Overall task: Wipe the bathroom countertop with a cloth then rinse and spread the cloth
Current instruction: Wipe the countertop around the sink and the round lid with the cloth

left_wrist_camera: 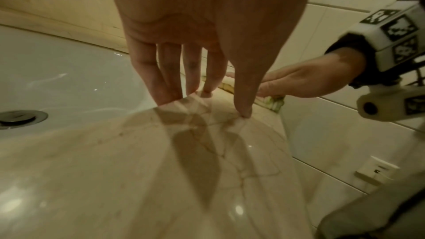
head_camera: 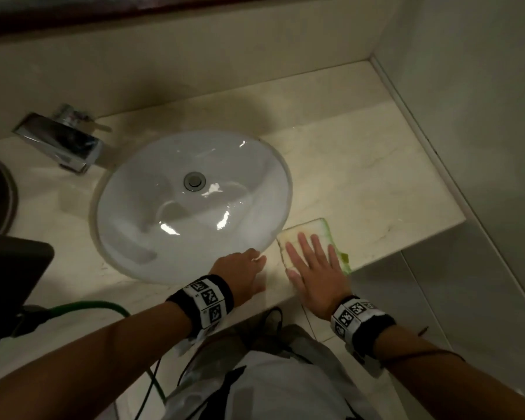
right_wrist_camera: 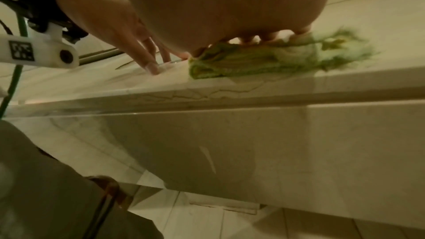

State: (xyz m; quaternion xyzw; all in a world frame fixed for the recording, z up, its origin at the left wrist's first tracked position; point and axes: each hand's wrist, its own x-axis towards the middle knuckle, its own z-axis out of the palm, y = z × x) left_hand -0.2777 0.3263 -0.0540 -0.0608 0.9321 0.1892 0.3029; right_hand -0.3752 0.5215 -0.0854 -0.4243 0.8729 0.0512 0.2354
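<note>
A folded yellow-green cloth (head_camera: 308,230) lies on the cream marble countertop (head_camera: 361,177), just right of the sink and close to the front edge. My right hand (head_camera: 312,256) lies flat on top of it, fingers straight and spread, pressing down. The right wrist view shows the cloth (right_wrist_camera: 253,63) bunched under those fingertips, with frayed green threads trailing right. My left hand (head_camera: 249,269) rests beside it at the sink's rim, holding nothing. In the left wrist view its straight fingertips (left_wrist_camera: 168,97) touch the bare counter, and the cloth (left_wrist_camera: 274,104) peeks out under the right hand (left_wrist_camera: 299,83).
A white oval sink basin (head_camera: 152,189) with a metal drain (head_camera: 194,180) fills the middle. A chrome faucet (head_camera: 64,140) stands at the back left. A tiled wall (head_camera: 467,101) closes the right side. A dark object (head_camera: 9,268) and a green hose (head_camera: 88,307) are at the left.
</note>
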